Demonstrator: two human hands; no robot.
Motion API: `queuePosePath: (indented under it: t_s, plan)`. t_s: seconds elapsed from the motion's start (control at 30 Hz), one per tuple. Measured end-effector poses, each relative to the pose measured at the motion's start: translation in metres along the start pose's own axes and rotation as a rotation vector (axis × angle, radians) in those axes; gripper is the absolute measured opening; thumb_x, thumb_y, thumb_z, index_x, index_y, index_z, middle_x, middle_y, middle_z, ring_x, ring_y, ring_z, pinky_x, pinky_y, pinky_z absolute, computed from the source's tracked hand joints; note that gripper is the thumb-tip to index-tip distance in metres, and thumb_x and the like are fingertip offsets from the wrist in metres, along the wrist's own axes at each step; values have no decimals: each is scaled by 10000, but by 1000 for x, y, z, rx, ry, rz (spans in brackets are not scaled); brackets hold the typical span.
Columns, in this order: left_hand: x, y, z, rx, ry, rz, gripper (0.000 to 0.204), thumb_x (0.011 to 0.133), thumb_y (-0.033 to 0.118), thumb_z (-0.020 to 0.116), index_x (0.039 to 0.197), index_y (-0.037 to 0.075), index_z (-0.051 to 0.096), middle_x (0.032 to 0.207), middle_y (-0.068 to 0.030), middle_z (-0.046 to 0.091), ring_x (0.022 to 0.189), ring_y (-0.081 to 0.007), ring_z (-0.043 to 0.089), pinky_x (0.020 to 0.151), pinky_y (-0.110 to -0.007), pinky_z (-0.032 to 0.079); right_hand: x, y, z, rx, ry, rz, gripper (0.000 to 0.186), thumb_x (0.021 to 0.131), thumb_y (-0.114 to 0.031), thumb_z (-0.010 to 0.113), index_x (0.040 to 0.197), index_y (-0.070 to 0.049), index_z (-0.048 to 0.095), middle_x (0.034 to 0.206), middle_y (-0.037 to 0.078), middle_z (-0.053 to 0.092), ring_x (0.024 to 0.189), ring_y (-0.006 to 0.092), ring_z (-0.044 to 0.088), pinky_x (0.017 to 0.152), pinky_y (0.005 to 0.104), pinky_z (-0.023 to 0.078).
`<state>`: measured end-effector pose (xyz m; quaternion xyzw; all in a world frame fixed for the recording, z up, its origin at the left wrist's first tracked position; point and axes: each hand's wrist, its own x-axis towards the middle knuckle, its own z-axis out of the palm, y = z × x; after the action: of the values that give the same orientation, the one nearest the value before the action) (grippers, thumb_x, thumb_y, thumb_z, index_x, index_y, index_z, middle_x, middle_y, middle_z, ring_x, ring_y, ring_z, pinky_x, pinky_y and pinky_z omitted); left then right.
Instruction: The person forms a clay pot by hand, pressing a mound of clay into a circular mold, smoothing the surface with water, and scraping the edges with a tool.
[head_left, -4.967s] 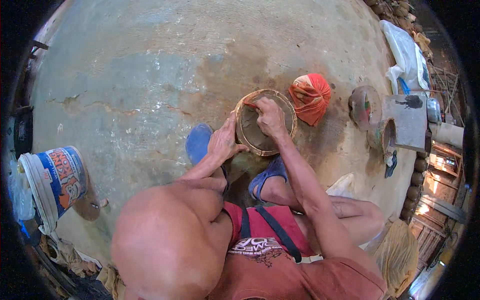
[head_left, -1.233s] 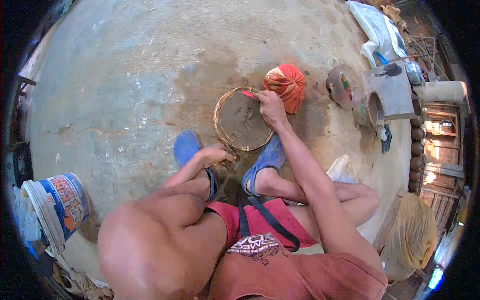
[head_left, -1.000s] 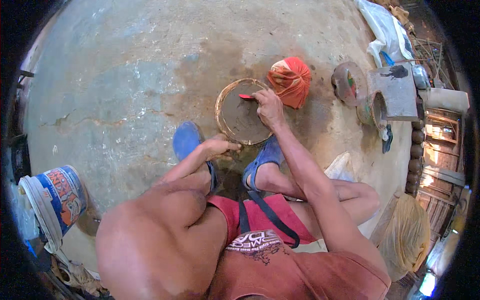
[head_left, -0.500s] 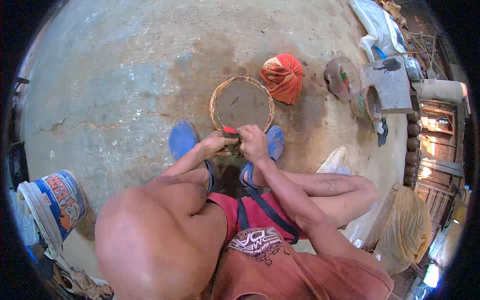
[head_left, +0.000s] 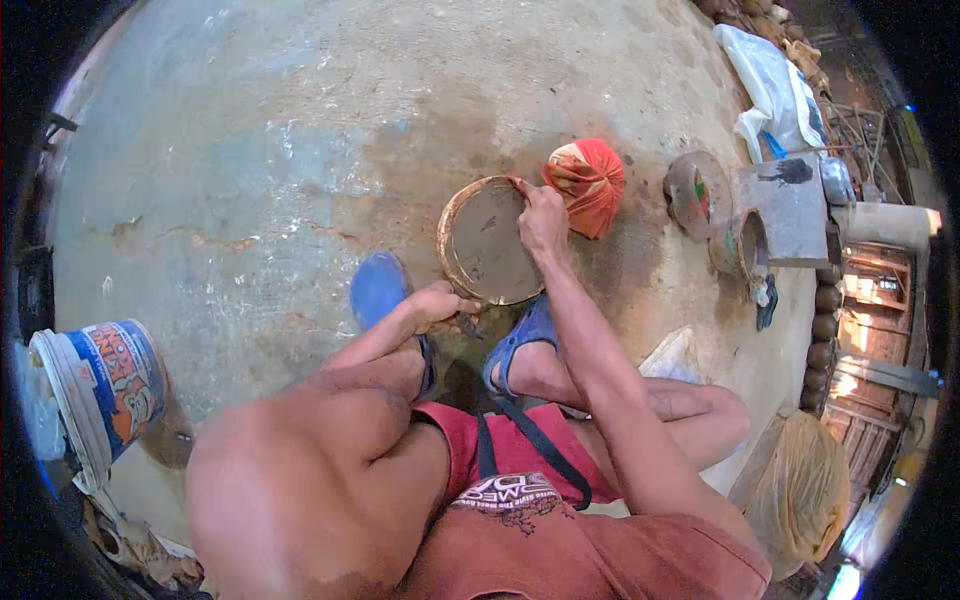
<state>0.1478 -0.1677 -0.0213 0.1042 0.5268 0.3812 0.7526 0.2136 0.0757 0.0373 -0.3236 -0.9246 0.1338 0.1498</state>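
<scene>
A round, shallow form with a pale rim (head_left: 452, 262), filled with smooth grey-brown clay (head_left: 492, 243), lies on the floor between my feet. My right hand (head_left: 543, 222) is closed at its far right rim. A small reddish bit shows at those fingertips, too little to name. Near the form's close edge, my left hand (head_left: 437, 306) has its fingers curled around a dark lump of what looks like wet clay (head_left: 466, 323). Just right of the form, next to my right hand, sits a bundle of red-orange cloth (head_left: 588, 188).
Blue clogs (head_left: 380, 290) on my feet flank the form. A bucket (head_left: 115, 385) stands at the left. To the right are a round pot (head_left: 697, 190), an open-mouthed vessel (head_left: 742, 243) and a grey slab (head_left: 785, 210). A yellowish covered bundle (head_left: 795, 490) lies near right.
My right hand has moved from beside my left hand at the near rim to the far right rim. The red piece between the hands no longer shows there. My left hand stays near the close edge.
</scene>
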Motion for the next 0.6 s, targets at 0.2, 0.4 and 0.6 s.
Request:
queuePosePath:
  t_s: [0.2, 0.4, 0.6]
  plan:
    - [-11, 8, 10, -63, 87, 51, 253, 976, 258, 755, 1171, 103, 716, 1008, 6, 729, 857, -138, 665, 700, -310, 584, -43, -25, 15, 3, -9, -272, 369, 753, -50, 658, 1098, -119, 768, 1022, 89, 683, 1031, 316, 640, 853, 454, 534]
    - [-18, 10, 7, -111, 98, 55, 308, 974, 267, 762, 1243, 128, 710, 1030, 2, 727, 947, -146, 660, 763, -352, 588, -87, -28, -11, 88, -303, -467, 356, 749, -32, 665, 1078, -120, 769, 1055, 79, 698, 1035, 299, 642, 861, 439, 539]
    - [-3, 6, 6, -99, 66, -17, 309, 970, 266, 768, 1240, 125, 713, 1046, 7, 738, 859, -116, 659, 684, -313, 576, -1, -3, -5, 4, 92, -204, 349, 773, -37, 666, 1108, -72, 760, 1049, 126, 682, 1032, 330, 642, 889, 450, 545]
